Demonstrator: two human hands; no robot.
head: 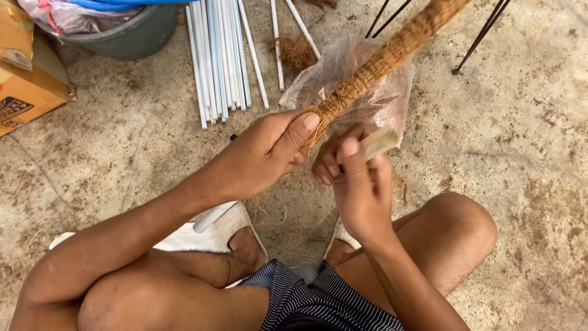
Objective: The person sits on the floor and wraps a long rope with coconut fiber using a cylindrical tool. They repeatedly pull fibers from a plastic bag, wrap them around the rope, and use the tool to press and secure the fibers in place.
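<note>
Bare knees and striped shorts [318, 303] fill the near edge of the view, the person sitting low over a rough concrete floor [527, 153] with feet on pale sandals [214, 233]. Just beyond them the left hand [263, 156] closes around the near end of a fibre-wrapped stick [380, 61] — thumb pressed flat on the bound brown coir, fingers curled under. The stick slants away to the far right, out of view at the top. Close to its right, the right hand [358, 184] pinches a small flat pale piece [378, 142] between thumb and fingertips, held just beside the stick's end; what the piece is cannot be told.

Behind the stick lies a crumpled clear plastic bag [373, 98], partly hidden by it. Farther left, a bundle of thin white rods [217, 58] rests on the floor, with a couple of loose ones and a tuft of brown fibre [297, 52] beside them. At far left stand a grey tub [122, 34] and a cardboard box [27, 89]. Thin black metal legs [481, 37] reach the floor at far right — well apart from the hands.
</note>
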